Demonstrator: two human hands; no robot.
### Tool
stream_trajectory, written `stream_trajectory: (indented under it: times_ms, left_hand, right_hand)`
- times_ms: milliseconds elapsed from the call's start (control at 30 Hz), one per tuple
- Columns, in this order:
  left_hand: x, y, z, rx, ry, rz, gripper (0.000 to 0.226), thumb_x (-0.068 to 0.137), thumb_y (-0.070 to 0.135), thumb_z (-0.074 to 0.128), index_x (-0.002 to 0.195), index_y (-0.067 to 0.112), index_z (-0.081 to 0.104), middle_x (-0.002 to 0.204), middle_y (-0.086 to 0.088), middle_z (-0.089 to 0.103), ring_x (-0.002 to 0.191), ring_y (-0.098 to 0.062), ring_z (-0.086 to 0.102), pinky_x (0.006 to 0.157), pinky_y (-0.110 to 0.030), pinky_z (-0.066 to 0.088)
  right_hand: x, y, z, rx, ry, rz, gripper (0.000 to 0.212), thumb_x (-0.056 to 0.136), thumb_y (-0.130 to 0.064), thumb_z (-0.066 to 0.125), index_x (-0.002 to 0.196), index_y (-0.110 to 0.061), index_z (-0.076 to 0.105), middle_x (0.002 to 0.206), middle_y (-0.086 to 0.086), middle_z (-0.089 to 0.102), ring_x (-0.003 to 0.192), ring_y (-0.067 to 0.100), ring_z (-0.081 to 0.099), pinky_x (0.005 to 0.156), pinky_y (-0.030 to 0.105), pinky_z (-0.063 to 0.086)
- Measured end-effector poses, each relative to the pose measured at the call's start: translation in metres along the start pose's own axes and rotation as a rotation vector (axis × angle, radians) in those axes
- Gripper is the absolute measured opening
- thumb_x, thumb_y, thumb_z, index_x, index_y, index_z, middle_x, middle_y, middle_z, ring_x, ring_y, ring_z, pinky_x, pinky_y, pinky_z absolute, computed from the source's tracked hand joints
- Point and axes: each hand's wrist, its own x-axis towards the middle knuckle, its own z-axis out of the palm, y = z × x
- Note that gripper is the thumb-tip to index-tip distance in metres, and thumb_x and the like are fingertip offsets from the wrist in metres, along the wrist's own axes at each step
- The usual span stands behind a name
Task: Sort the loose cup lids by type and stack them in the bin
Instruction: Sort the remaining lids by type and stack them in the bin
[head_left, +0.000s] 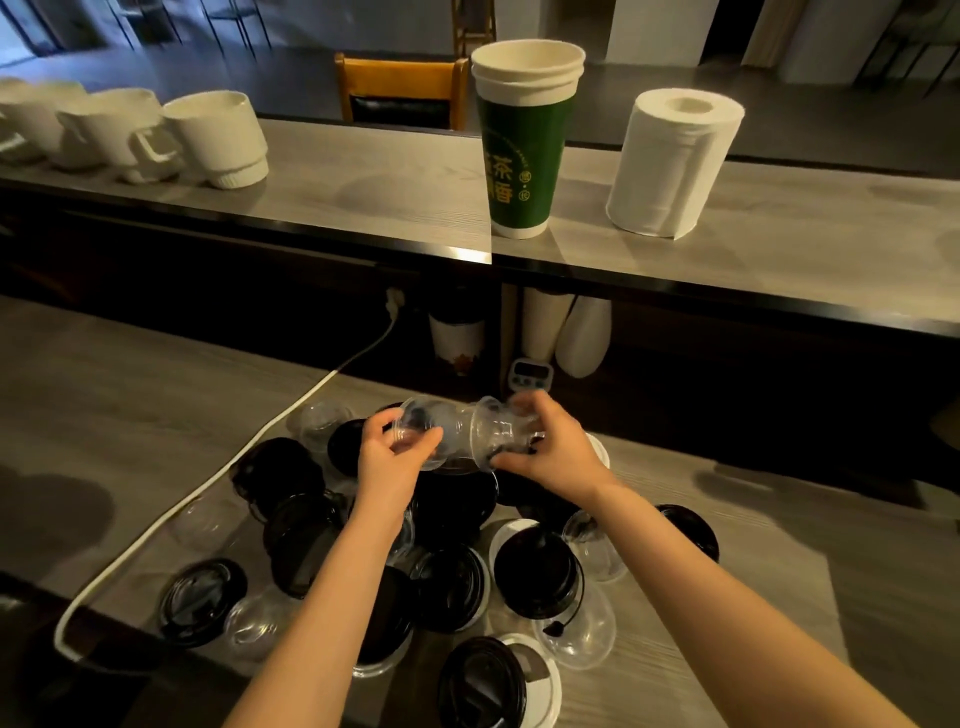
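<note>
Clear dome lids (462, 434) are held sideways just above the heap of black and clear lids (535, 577) on the tabletop (104, 389), with the left grip (397, 449) and right grip (545, 449) each clamped on one end.

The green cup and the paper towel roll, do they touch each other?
Apart. The head view shows bare counter between the green cup and the paper towel roll.
</note>
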Motion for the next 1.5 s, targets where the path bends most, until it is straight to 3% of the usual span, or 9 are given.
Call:
stream_trajectory:
  times_ms: [167, 333, 467, 667, 767, 933, 1033, 1267, 1500]
  left_hand:
    - [-0.013, 0.004, 0.012, -0.077, -0.098, 0.004, 0.031, 0.091, 0.023, 0.059, 0.120, 0.020, 0.048, 0.116, -0.008, 0.062, 0.106, -0.023, 0.062, 0.095, -0.044, 0.049]
    - [-0.036, 0.016, 0.016, -0.159, -0.174, 0.100, 0.022, 0.099, 0.036, 0.039, 0.100, 0.019, 0.053, 0.079, 0.000, 0.056, 0.078, -0.016, 0.055, 0.076, -0.031, 0.047]
    - [-0.043, 0.022, 0.009, -0.084, -0.190, 0.153, 0.009, 0.098, 0.024, 0.045, 0.099, 0.019, 0.052, 0.079, 0.001, 0.053, 0.075, -0.010, 0.054, 0.073, -0.027, 0.046]
    - [-0.045, 0.017, -0.002, -0.068, -0.083, 0.168, 0.008, 0.098, 0.018, 0.045, 0.095, 0.022, 0.051, 0.074, 0.002, 0.052, 0.071, -0.010, 0.050, 0.078, -0.032, 0.044]
    - [-0.041, 0.014, -0.013, -0.087, -0.006, 0.166, 0.009, 0.097, 0.017, 0.045, 0.094, 0.022, 0.052, 0.076, 0.000, 0.051, 0.072, -0.011, 0.050, 0.077, -0.031, 0.044]
    - [-0.038, 0.002, -0.025, -0.119, 0.072, 0.125, 0.010, 0.095, 0.017, 0.051, 0.101, 0.021, 0.058, 0.084, 0.002, 0.056, 0.080, -0.010, 0.054, 0.080, -0.027, 0.047]
    - [-0.040, -0.002, -0.024, -0.122, 0.068, 0.111, 0.010, 0.094, 0.016, 0.053, 0.096, 0.023, 0.060, 0.085, 0.002, 0.057, 0.082, -0.011, 0.055, 0.076, -0.024, 0.046]
    - [-0.053, 0.008, -0.010, -0.121, 0.029, 0.122, 0.011, 0.096, 0.014, 0.050, 0.095, 0.019, 0.060, 0.073, 0.003, 0.053, 0.066, -0.005, 0.052, 0.069, -0.019, 0.046]
    - [-0.072, 0.018, 0.020, -0.141, -0.041, 0.148, 0.011, 0.096, 0.016, 0.048, 0.097, 0.019, 0.058, 0.076, 0.003, 0.052, 0.072, -0.008, 0.051, 0.072, -0.022, 0.045]
  right_hand:
    - [-0.003, -0.030, 0.001, -0.059, -0.005, -0.221, 0.068, 0.064, -0.024, 0.084, 0.125, -0.021, 0.053, 0.117, -0.002, 0.057, 0.107, 0.010, 0.055, 0.091, 0.023, 0.046]
    - [-0.012, -0.044, 0.012, -0.182, 0.002, -0.354, 0.066, 0.071, -0.025, 0.080, 0.131, -0.017, 0.052, 0.123, 0.002, 0.056, 0.109, 0.016, 0.056, 0.089, 0.030, 0.050]
    - [-0.020, -0.052, 0.015, -0.229, 0.019, -0.425, 0.068, 0.072, -0.026, 0.080, 0.132, -0.015, 0.051, 0.124, 0.001, 0.055, 0.106, 0.016, 0.057, 0.083, 0.032, 0.053]
    - [-0.021, -0.053, 0.011, -0.148, -0.112, -0.345, 0.078, 0.073, -0.022, 0.080, 0.140, -0.018, 0.041, 0.131, 0.001, 0.053, 0.113, 0.011, 0.054, 0.092, 0.024, 0.048]
    - [-0.024, -0.037, 0.010, -0.251, -0.172, -0.218, 0.064, 0.081, -0.026, 0.073, 0.137, -0.017, 0.044, 0.130, 0.002, 0.055, 0.116, 0.016, 0.054, 0.095, 0.027, 0.045]
    - [-0.056, 0.006, 0.006, -0.486, -0.606, -0.035, 0.077, 0.075, -0.043, 0.074, 0.141, -0.021, 0.041, 0.137, 0.001, 0.048, 0.127, 0.018, 0.045, 0.105, 0.033, 0.041]
    - [-0.074, 0.016, 0.009, -0.635, -0.679, -0.003, 0.084, 0.072, -0.040, 0.077, 0.142, -0.022, 0.035, 0.141, 0.004, 0.039, 0.129, 0.024, 0.040, 0.106, 0.038, 0.040]
    - [-0.079, 0.011, 0.003, -0.475, -0.504, -0.010, 0.088, 0.069, -0.035, 0.080, 0.143, -0.028, 0.033, 0.138, -0.001, 0.037, 0.125, 0.021, 0.043, 0.102, 0.030, 0.041]
    - [-0.091, -0.005, -0.041, -0.295, -0.145, -0.123, 0.089, 0.066, -0.034, 0.083, 0.141, -0.024, 0.037, 0.136, -0.003, 0.038, 0.123, 0.014, 0.042, 0.095, 0.016, 0.032]
